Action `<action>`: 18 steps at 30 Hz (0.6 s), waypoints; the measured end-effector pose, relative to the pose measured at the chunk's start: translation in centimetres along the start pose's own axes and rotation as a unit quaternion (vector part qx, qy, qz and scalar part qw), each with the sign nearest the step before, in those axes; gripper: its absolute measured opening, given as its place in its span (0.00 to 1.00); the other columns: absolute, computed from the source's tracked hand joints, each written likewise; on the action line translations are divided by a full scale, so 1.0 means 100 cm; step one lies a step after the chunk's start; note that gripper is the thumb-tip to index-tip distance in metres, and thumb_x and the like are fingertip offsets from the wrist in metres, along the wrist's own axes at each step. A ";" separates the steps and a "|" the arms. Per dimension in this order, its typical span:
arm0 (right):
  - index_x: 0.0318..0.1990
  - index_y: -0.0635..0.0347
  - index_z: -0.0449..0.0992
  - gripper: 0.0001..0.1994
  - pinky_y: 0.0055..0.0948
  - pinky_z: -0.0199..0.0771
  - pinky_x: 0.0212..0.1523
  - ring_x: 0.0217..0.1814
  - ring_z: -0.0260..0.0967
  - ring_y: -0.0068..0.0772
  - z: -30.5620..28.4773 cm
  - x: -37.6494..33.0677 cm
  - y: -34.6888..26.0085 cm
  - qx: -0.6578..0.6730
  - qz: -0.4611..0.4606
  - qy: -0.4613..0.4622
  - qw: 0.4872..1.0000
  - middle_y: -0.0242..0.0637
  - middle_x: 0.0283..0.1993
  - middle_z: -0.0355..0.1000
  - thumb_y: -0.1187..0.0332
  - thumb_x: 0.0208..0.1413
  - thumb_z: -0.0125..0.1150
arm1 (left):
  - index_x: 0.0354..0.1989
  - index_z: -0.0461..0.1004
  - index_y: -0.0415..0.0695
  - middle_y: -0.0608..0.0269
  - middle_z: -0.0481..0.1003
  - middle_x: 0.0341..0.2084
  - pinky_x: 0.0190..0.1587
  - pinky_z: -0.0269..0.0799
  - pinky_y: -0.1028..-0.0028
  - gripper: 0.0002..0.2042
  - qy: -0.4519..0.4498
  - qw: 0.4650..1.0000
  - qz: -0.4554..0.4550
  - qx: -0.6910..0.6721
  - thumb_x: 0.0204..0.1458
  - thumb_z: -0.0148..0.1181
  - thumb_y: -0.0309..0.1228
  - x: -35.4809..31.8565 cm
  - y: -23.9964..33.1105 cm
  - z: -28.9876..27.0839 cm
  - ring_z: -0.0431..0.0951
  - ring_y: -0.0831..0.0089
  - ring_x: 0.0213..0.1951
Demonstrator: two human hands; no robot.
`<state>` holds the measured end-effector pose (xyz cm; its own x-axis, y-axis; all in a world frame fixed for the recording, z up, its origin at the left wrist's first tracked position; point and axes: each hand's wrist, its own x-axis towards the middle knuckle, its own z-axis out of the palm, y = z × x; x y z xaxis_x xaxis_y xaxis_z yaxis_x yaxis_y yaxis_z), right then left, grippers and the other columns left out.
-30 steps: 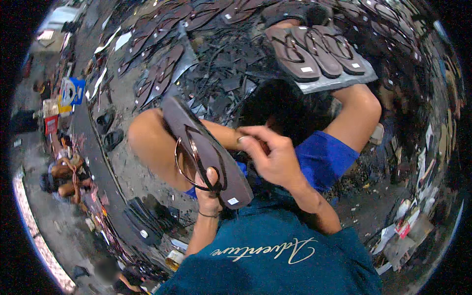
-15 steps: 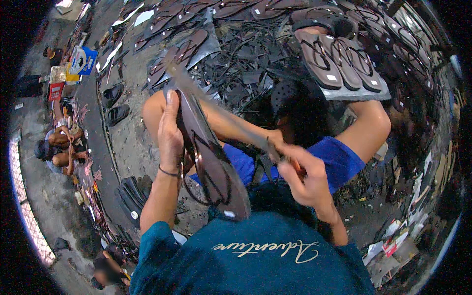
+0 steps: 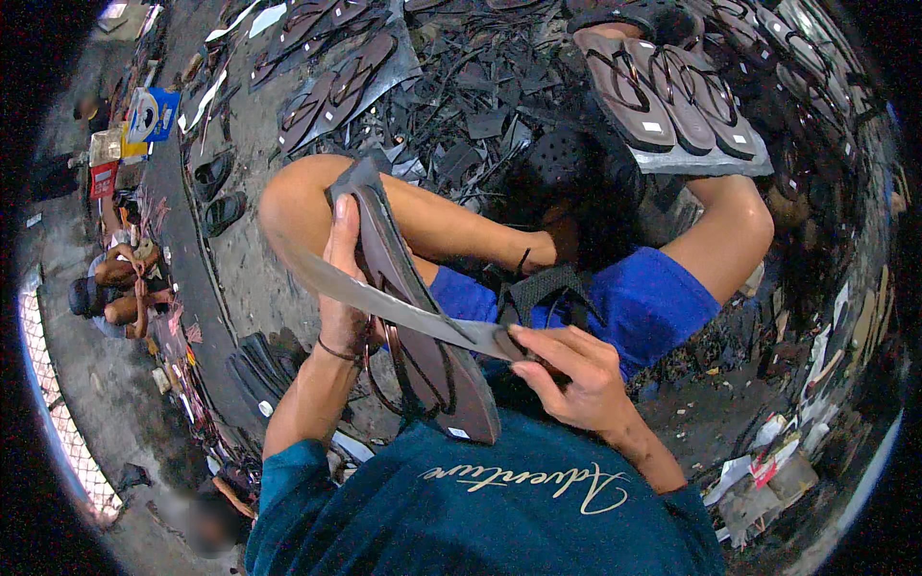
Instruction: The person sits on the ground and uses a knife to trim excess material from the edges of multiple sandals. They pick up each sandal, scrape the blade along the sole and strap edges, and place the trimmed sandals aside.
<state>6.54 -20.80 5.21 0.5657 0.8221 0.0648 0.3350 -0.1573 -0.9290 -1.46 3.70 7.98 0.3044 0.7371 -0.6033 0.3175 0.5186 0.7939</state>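
Note:
A brown thong sandal (image 3: 461, 394) with dark straps stands tilted in front of my chest, its sole edge turned to the right. My left hand (image 3: 342, 257) is closed round its upper side, thumb lying along the footbed. At the sandal's far end a dark grey flap of sole material (image 3: 359, 182) sticks out past the brown footbed. My right hand (image 3: 574, 372) grips the handle of a long, curved knife (image 3: 379, 302). The blade crosses over the sandal from right to left, its tip by my left knee; whether it touches the sandal I cannot tell.
Dark offcuts (image 3: 471, 115) are heaped on the ground beyond my legs. Finished-looking sandals (image 3: 687, 110) lie in a row on a grey sheet by my right knee, with more sandals (image 3: 351, 82) at far left. Another person (image 3: 115, 293) sits at the left.
The knife has swung back from beyond the sandal's far end and now lies across its middle. My right hand has come slightly lower; the grey flap now shows more clearly.

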 end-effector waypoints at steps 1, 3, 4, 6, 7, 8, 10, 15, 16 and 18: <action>0.49 0.59 0.80 0.19 0.31 0.79 0.35 0.33 0.78 0.38 0.005 0.007 0.001 -0.003 -0.010 0.010 1.000 0.41 0.40 0.80 0.69 0.48 0.72 | 0.36 0.75 0.48 0.64 0.74 0.21 0.23 0.74 0.73 0.28 -0.013 1.000 0.004 0.000 0.57 0.50 0.65 0.003 -0.002 -0.004 0.74 0.73 0.21; 0.49 0.64 0.80 0.19 0.32 0.78 0.37 0.34 0.78 0.40 0.017 0.020 0.003 -0.010 -0.029 0.032 0.999 0.45 0.41 0.80 0.75 0.47 0.72 | 0.38 0.74 0.47 0.64 0.75 0.23 0.26 0.76 0.73 0.27 -0.054 0.998 0.011 -0.030 0.60 0.48 0.62 0.012 -0.013 -0.018 0.76 0.73 0.24; 0.50 0.63 0.80 0.20 0.32 0.78 0.36 0.34 0.78 0.41 0.022 0.029 0.002 -0.003 -0.046 0.052 0.998 0.45 0.42 0.79 0.75 0.47 0.72 | 0.39 0.74 0.47 0.64 0.75 0.24 0.28 0.77 0.74 0.26 -0.080 0.995 0.014 -0.058 0.61 0.47 0.60 0.018 -0.023 -0.027 0.77 0.73 0.26; 0.50 0.63 0.79 0.19 0.33 0.78 0.36 0.34 0.78 0.42 0.032 0.050 0.005 -0.004 -0.052 0.074 0.996 0.44 0.40 0.79 0.74 0.48 0.71 | 0.41 0.74 0.45 0.63 0.75 0.25 0.29 0.78 0.72 0.25 -0.077 0.995 0.036 -0.060 0.64 0.45 0.57 0.014 -0.027 -0.027 0.78 0.72 0.28; 0.50 0.63 0.79 0.19 0.33 0.78 0.36 0.34 0.78 0.43 0.036 0.062 0.006 -0.007 -0.054 0.086 0.995 0.44 0.39 0.79 0.74 0.49 0.71 | 0.42 0.73 0.44 0.63 0.75 0.24 0.29 0.79 0.70 0.25 -0.053 0.996 0.058 -0.031 0.65 0.43 0.56 0.010 -0.024 -0.018 0.79 0.70 0.28; 0.51 0.62 0.79 0.18 0.32 0.78 0.35 0.33 0.78 0.40 0.040 0.075 0.008 0.008 -0.060 0.096 0.994 0.45 0.38 0.79 0.73 0.51 0.70 | 0.43 0.73 0.44 0.62 0.75 0.24 0.29 0.79 0.67 0.24 -0.029 0.997 0.077 0.000 0.66 0.42 0.54 0.006 -0.022 -0.008 0.79 0.68 0.28; 0.51 0.62 0.79 0.16 0.31 0.76 0.33 0.32 0.77 0.35 0.044 0.107 0.008 0.035 -0.074 0.114 0.990 0.46 0.35 0.79 0.71 0.54 0.68 | 0.40 0.72 0.45 0.61 0.74 0.22 0.26 0.78 0.68 0.25 -0.085 0.996 0.040 0.010 0.65 0.42 0.56 -0.002 -0.011 -0.004 0.77 0.67 0.23; 0.53 0.63 0.77 0.16 0.24 0.71 0.31 0.32 0.72 0.18 0.035 0.187 0.045 0.137 0.059 0.032 0.988 0.39 0.33 0.79 0.66 0.61 0.63 | 0.33 0.71 0.43 0.59 0.72 0.18 0.19 0.75 0.69 0.31 -0.196 0.977 0.070 -0.053 0.60 0.43 0.64 -0.015 0.023 -0.004 0.74 0.66 0.16; 0.54 0.65 0.76 0.16 0.23 0.73 0.36 0.35 0.74 0.19 0.032 0.170 0.048 0.214 0.083 0.083 0.970 0.38 0.37 0.80 0.67 0.62 0.63 | 0.35 0.71 0.43 0.59 0.72 0.18 0.20 0.75 0.67 0.29 -0.149 0.983 0.111 0.012 0.61 0.44 0.62 -0.007 0.035 -0.017 0.75 0.66 0.17; 0.50 0.68 0.78 0.13 0.22 0.73 0.41 0.38 0.74 0.19 0.008 0.123 0.026 0.048 0.023 0.139 0.989 0.41 0.40 0.80 0.72 0.60 0.62 | 0.36 0.71 0.42 0.59 0.73 0.20 0.21 0.75 0.68 0.28 -0.101 0.983 0.147 0.037 0.61 0.45 0.60 -0.005 0.042 -0.039 0.75 0.66 0.18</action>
<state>13.82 -10.64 3.30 0.7683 0.6310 0.1076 0.2391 -0.1270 -0.9626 -3.74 7.17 11.94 0.5632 0.7453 -0.3569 0.2504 0.2577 0.9332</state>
